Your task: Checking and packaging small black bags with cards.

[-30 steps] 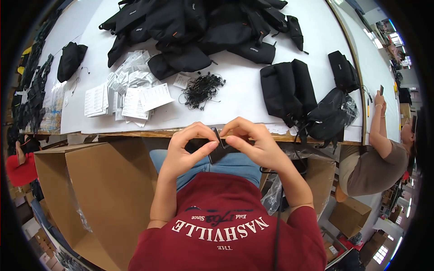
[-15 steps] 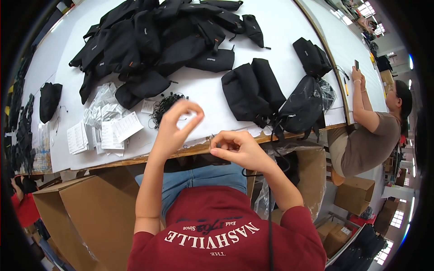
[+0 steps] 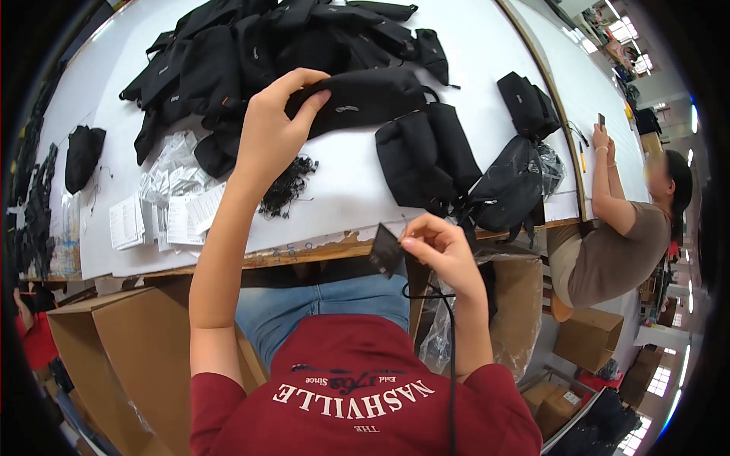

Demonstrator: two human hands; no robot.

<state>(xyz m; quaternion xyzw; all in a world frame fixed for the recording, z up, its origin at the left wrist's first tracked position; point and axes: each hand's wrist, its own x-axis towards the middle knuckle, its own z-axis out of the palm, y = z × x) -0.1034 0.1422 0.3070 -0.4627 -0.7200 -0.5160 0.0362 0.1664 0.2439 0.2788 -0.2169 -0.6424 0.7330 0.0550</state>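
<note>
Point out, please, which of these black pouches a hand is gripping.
The long black pouch with pale lettering, at the near side of the pile: the left hand pinches its left end, whereas the other pouches lie unheld.

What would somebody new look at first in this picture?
Probably the big heap of black bags at the far side of the white table, with the left hand gripping a black pouch in front of it. Then perhaps the dark square pinched in the right hand by the table's near edge. Left of the middle, white papers lie beside a tangle of black cords.
</note>
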